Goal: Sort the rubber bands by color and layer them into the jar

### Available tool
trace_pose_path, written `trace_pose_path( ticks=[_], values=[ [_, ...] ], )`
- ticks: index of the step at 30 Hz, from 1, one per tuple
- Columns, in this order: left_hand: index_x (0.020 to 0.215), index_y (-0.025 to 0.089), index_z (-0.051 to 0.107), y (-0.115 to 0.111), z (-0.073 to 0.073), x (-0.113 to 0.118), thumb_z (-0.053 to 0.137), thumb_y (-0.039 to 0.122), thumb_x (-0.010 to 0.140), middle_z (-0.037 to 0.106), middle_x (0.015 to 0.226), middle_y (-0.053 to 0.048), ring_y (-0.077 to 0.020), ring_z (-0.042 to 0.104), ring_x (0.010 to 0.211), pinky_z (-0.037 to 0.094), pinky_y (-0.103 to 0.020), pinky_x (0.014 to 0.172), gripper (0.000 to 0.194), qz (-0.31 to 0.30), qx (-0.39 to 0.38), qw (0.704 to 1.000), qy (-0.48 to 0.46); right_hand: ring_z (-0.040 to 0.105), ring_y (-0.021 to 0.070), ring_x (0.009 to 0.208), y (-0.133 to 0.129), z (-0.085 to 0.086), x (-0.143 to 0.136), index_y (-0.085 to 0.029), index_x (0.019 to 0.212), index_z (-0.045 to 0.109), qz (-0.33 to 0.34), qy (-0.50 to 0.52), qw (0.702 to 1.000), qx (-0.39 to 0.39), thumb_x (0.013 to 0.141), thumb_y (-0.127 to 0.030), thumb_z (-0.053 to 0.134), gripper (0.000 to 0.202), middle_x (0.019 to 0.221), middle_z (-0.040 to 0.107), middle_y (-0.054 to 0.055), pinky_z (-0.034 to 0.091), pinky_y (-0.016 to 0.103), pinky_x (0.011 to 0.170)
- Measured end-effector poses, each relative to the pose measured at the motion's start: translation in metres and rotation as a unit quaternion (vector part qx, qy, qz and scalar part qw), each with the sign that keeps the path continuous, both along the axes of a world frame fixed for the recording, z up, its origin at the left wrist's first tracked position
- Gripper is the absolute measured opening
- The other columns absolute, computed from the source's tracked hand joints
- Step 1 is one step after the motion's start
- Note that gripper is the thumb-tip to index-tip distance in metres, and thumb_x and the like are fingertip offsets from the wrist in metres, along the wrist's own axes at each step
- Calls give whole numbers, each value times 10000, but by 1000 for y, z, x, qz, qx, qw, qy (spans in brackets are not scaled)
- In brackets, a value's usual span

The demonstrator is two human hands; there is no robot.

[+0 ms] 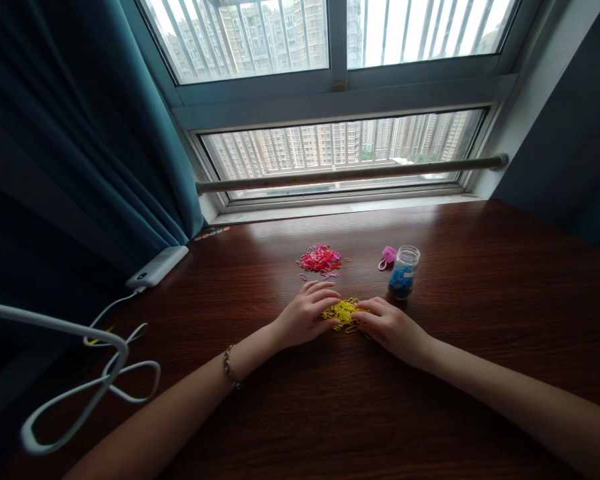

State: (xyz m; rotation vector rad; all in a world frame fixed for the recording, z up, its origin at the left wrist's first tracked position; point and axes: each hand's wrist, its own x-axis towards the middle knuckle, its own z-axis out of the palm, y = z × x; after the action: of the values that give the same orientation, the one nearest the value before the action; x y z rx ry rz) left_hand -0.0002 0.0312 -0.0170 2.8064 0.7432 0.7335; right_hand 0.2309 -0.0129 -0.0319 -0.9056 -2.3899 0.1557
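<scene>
**Yellow Heap Hemmed In by 2 Hands**

Yellow bands (344, 311) in a loose heap on the table (505, 320), between left hand (307, 315) and right hand (395, 332). Left hand palm down, fingers a little spread and thumb apart, touching the heap's edge with no grip visible. Right hand curled in from the opposite side, fingertips at the bands; impossible to tell whether pinched on any. Hands apart from each other, probably so set to stop light, loose pieces from straying sideways.

Farther off, red and pink bands (320, 259) in a separate heap, perhaps to keep colours unmixed, with a few strays around. Beyond the right hand, clear jar (408, 254) upright and uncovered, likely handy for containing its small blue contents (401, 278). Just beside, pink object (389, 254), too small to identify.

Underneath, dark reddish-brown wood, glossy toward the window (338, 100). At left, white device (157, 267) with looped cable (107, 383), near a blue curtain (130, 127). Across the lower pane, 1 horizontal rail (355, 175); outside, bars and tall buildings.
</scene>
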Motion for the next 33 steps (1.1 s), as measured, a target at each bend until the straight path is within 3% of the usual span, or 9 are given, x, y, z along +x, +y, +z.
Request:
trace_pose_path(
  ticks=[5,9,13,16,20,28,33],
  values=[
    [1071,173,577,19,19,22,689,435,634,584,1090,-117,-266,480,1077,353,-403,946,522,-48,-80,995,34,599,158,733,22,23,-10,-175,788,646,-24,-2,996,-82,741,-76,563,137,818,637,46,478,257,670],
    [967,144,622,30,32,38,709,345,627,632,952,-72,-227,561,918,433,-328,827,405,-60,-245,967,-22,605,154,630,38,51,-19,-168,736,666,-51,71,986,-142,688,-92,614,104,696,650,17,469,242,585],
    [942,100,623,24,31,43,694,281,653,651,914,-67,-217,593,888,462,-306,778,348,-40,-451,874,-175,612,154,620,38,56,-17,-167,790,658,-50,175,970,-164,731,-194,621,74,695,653,20,491,250,562],
    [953,99,619,19,25,43,745,246,589,655,956,-90,-215,608,879,473,-328,785,413,-29,-539,807,-241,615,158,624,32,49,-15,-165,804,647,-57,200,966,-154,744,-244,625,101,721,652,31,508,266,569],
    [956,100,619,17,17,42,765,246,560,665,940,-94,-199,623,845,480,-327,784,447,5,-557,779,-289,617,165,658,30,42,-16,-167,833,630,-88,195,967,-141,761,-243,608,107,750,645,37,514,278,596],
    [891,81,646,19,15,40,724,314,624,678,860,-92,-168,631,747,493,-294,724,362,29,-559,770,-307,585,148,635,29,44,-17,-166,760,603,-105,169,974,-110,755,-227,608,61,718,612,25,494,260,581],
    [862,68,652,17,15,40,724,340,622,677,820,-97,-161,627,718,502,-309,736,370,50,-580,745,-327,581,149,652,29,45,-17,-166,747,609,-106,160,975,-109,761,-219,605,55,734,612,30,478,255,594]
  ],
)
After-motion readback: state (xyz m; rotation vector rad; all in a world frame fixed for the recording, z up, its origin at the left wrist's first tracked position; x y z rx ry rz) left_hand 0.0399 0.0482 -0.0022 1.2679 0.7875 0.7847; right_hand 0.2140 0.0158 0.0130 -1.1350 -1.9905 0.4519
